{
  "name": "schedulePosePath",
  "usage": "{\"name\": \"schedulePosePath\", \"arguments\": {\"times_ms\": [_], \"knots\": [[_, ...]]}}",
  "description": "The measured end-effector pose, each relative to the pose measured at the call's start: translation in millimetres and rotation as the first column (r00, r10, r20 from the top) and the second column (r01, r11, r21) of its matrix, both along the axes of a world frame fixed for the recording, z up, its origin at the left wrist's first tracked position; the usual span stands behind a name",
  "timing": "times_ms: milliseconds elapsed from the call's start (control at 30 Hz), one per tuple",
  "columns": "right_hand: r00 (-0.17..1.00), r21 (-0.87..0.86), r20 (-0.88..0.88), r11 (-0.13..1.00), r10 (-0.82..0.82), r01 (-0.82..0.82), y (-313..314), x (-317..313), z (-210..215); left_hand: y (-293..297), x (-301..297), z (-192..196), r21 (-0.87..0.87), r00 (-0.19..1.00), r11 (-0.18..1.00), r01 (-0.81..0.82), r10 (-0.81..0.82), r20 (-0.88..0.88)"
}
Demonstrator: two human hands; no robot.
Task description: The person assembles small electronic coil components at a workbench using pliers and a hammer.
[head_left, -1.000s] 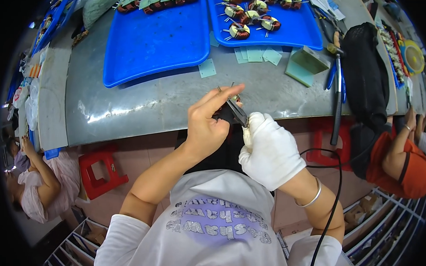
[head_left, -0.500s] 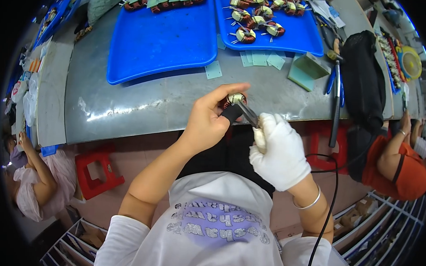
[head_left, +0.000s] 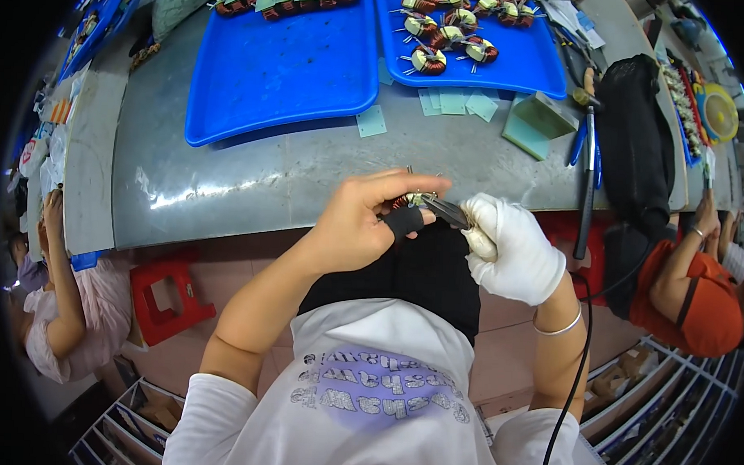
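The left hand (head_left: 348, 221) grasped a coil (head_left: 401, 202) near the table edge (head_left: 224, 235); the gloved right hand (head_left: 517, 247) clenched pliers (head_left: 448, 210), bare tabletop (head_left: 267, 180) separating 2 trays (head_left: 283, 82) from both

Workbench: grey metal-topped table (head_left: 251, 175)
Floor: dull pink tiles (head_left: 503, 352)
Seats: red plastic stool (head_left: 186, 318) at left, second red stool (head_left: 594, 257) at right, partly hidden
Storage: white metal-framed shelving (head_left: 693, 364), both lower corners
Light: white glare (head_left: 213, 196) across the table

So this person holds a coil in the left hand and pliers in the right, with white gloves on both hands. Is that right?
Not quite: in the head view, only the right hand wears a white glove; the left hand is bare but for a black thumb cover. The coil and pliers are as you say.
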State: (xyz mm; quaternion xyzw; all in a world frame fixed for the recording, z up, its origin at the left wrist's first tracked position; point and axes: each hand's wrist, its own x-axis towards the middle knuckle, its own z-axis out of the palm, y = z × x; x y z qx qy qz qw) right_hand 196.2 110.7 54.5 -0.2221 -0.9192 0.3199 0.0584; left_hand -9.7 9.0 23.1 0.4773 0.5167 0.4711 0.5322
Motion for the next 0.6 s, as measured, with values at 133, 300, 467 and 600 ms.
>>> {"name": "schedulePosePath", "arguments": {"times_ms": [133,300,467,600], "knots": [[0.997,-0.187,-0.064,0.981,0.044,-0.056,5,7,-3,-2,-1,-12,0.231,0.951,0.964,0.131,-0.056,-0.305],[0.996,-0.315,-0.059,0.948,-0.061,0.039,3,13,-3,-2,5,-2,0.03,0.781,0.999,-0.043,0.015,0.625],[0.96,-0.325,-0.164,0.931,-0.229,0.167,-5,16,-6,3,6,-3,0.043,0.79,0.999,-0.023,-0.008,0.613],[0.972,-0.122,-0.138,0.977,-0.191,0.174,-14,16,-1,4,8,-7,0.077,0.904,0.992,-0.102,0.06,0.423]]}}
